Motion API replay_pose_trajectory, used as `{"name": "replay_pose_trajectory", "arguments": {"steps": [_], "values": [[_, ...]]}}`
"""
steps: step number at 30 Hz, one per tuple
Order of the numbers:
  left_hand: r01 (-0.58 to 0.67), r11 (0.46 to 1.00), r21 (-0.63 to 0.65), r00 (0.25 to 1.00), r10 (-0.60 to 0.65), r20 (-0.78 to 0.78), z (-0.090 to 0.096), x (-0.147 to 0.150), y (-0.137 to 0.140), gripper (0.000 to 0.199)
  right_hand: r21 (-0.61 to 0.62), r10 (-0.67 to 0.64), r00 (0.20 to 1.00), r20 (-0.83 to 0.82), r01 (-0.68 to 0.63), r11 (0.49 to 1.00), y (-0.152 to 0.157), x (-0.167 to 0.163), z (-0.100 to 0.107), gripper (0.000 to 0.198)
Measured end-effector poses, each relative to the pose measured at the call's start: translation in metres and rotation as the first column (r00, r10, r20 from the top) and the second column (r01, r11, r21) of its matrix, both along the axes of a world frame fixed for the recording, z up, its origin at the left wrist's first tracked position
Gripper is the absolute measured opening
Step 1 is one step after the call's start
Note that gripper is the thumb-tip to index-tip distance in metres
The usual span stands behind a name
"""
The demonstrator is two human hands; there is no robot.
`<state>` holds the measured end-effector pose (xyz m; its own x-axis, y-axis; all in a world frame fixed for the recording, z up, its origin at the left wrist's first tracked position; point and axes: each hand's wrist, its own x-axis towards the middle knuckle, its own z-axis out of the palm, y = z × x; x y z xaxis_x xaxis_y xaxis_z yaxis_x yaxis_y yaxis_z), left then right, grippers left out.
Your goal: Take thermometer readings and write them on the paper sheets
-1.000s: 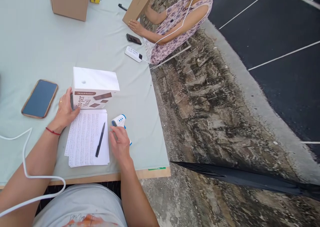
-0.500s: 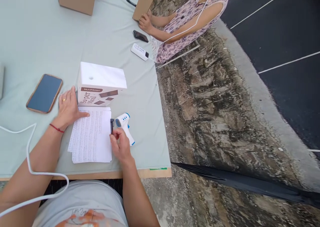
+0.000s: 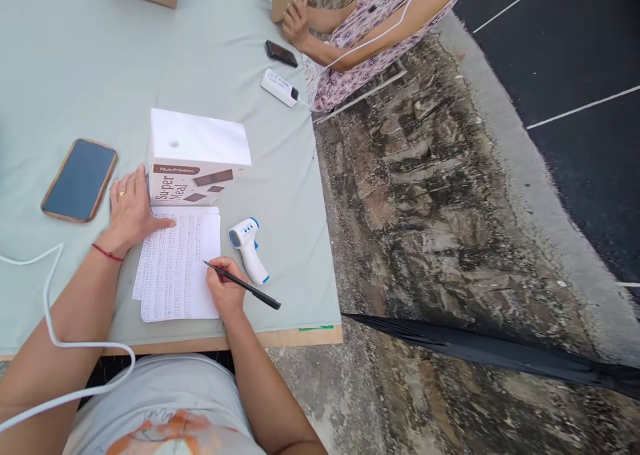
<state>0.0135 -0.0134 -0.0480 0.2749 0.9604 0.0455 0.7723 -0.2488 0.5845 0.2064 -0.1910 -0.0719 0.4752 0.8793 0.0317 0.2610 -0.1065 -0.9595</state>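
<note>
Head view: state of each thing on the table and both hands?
Pen: held in right hand, tip on the sheet.
Sheet: flat, pinned by left hand.
White box: closed, upright.
Phone: screen dark, face up.
Thermometer: lying on the table, untouched.

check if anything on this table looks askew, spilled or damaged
Nothing stands out. The right hand holds a black pen at the sheet of handwritten paper; the left hand rests flat on it, by the white cardboard box. Nothing is spilled or torn.
</note>
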Motion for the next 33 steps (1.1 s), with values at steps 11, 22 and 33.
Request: {"name": "replay_pose_trajectory", "arguments": {"steps": [11,22,33], "values": [[0.015,1.0,-0.002,0.999,-0.015,-0.033,0.0029,0.0003,-0.0003,0.141,-0.032,0.058,0.998,0.017,-0.057,0.998,0.0039,-0.0062,0.0067,0.017],[0.003,1.0,-0.005,1.0,-0.003,-0.028,0.001,0.0007,0.0,0.141,-0.023,0.075,0.987,0.142,-0.072,0.997,0.0034,-0.0073,0.0018,0.017],[0.011,1.0,-0.011,1.0,-0.011,-0.024,0.0025,0.0004,-0.0001,0.141,-0.03,0.064,0.987,0.149,-0.06,0.998,0.0032,-0.0062,0.001,0.016]]}}
